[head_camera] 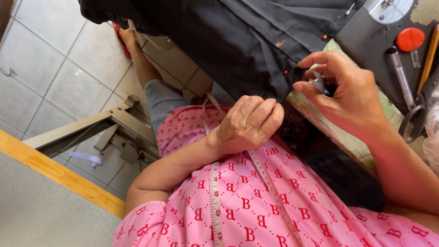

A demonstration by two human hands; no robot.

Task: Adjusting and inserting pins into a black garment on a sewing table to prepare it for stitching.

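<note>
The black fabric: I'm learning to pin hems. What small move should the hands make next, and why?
Probably push the red-headed pin further into the black fabric: the left hand grips the edge just below it, and the right hand pinches a small tool beside it.

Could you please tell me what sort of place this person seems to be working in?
Probably a tailoring or sewing workroom: black fabric stuck with pins lies across a sewing table, a measuring tape hangs round the person's neck, and scissors rest nearby.
</note>
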